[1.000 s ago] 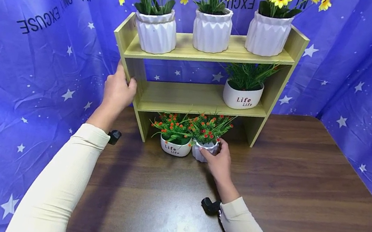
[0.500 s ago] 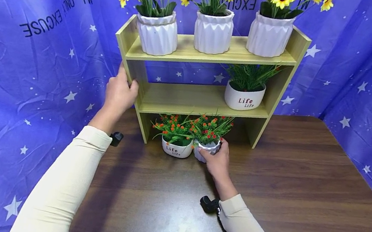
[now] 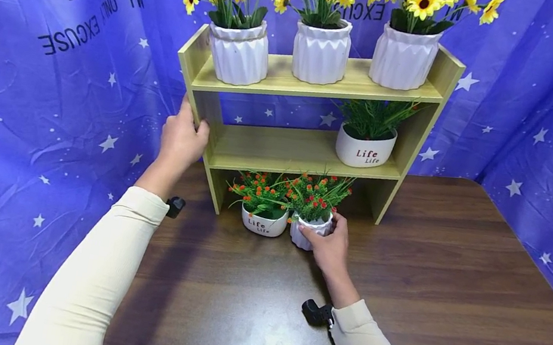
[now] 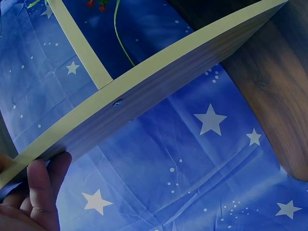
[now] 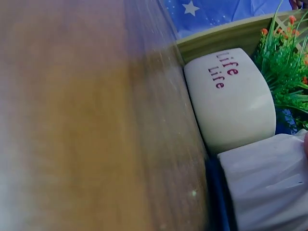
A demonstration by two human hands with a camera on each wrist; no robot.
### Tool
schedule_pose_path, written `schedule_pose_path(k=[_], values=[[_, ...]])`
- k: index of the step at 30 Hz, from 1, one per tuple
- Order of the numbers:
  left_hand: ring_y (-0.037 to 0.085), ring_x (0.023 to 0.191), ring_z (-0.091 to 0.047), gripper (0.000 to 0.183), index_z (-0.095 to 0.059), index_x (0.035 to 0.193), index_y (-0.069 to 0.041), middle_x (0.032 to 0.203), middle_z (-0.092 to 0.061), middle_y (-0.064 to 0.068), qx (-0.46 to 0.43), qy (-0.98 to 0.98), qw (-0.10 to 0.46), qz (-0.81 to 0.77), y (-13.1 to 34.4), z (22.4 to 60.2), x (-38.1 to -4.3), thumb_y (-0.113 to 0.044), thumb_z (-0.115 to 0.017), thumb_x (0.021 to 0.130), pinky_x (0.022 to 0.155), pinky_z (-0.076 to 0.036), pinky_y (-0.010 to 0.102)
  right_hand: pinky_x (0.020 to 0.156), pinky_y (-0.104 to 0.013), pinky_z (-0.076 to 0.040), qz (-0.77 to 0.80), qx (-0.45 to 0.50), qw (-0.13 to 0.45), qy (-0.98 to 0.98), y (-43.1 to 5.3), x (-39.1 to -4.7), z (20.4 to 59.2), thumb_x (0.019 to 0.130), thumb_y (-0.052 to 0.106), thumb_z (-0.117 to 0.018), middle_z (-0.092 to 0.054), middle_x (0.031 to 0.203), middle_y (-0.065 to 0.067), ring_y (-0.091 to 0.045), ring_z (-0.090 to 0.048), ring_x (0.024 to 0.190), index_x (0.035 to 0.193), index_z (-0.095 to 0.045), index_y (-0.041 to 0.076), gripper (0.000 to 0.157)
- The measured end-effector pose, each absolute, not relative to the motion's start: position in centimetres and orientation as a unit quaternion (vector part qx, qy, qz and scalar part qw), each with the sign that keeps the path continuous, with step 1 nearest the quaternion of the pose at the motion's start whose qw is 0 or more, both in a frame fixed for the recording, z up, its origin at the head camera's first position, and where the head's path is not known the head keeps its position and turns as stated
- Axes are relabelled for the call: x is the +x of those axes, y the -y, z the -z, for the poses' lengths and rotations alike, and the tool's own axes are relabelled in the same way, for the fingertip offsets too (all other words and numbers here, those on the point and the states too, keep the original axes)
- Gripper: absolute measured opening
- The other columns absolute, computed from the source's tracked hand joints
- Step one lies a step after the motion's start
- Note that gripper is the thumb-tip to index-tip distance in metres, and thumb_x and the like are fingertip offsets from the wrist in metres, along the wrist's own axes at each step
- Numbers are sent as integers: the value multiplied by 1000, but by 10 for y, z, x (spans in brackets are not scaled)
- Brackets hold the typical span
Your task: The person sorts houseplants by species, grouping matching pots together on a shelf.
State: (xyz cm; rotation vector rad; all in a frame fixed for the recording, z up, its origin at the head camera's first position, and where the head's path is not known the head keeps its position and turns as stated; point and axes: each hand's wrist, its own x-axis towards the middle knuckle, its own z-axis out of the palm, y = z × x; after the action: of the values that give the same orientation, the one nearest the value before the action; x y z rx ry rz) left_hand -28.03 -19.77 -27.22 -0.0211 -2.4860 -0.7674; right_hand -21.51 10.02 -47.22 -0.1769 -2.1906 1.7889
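My left hand (image 3: 183,136) grips the left side panel of a light wooden shelf (image 3: 291,81); in the left wrist view its fingers (image 4: 42,185) bend at the panel (image 4: 159,72). With thumb and fingers, my right hand (image 3: 331,250) holds a white ribbed flowerpot (image 3: 303,236) of red-flowered greenery at the shelf's foot. Just left of it, under the lower board, stands a rounded white pot (image 3: 264,225) lettered "Life", with orange flowers. The right wrist view shows the ribbed pot (image 5: 269,178) close beside the lettered pot (image 5: 231,103), a dark bluish strip along its base.
Three white ribbed pots (image 3: 320,53) of yellow flowers stand on the top board. Another "Life" pot (image 3: 365,150) sits at the right of the middle board (image 3: 270,144). Dark wooden tabletop (image 3: 456,273) lies below. Blue star-printed cloth (image 3: 19,114) hangs around the back and sides.
The ribbed pot has moved slightly toward me in my right hand, and a narrow gap now shows between it and the lettered pot. My left hand keeps its grip; the head view shifted slightly.
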Motion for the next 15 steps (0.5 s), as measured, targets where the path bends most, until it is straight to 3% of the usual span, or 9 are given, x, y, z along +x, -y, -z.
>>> schedule_pose_path(k=[7,15], values=[[57,100,-60,54,-36,146,-11,107,-63,38,-5,922,263,283,198,272,-280,-18,-51,95,82,-43,63,96,-40,-40,-641,-49,173,746,-101,-198,464,71,11,-88,-52,126,-19,-30,-51,114,133,-43,-4,79],[57,101,-59,55,-35,147,-12,109,-63,37,-3,923,257,287,196,272,-280,-19,-51,95,84,-43,63,82,-31,-45,-654,-40,211,725,-106,-184,446,71,12,-89,-53,121,-15,-24,-53,104,133,-45,2,77]])
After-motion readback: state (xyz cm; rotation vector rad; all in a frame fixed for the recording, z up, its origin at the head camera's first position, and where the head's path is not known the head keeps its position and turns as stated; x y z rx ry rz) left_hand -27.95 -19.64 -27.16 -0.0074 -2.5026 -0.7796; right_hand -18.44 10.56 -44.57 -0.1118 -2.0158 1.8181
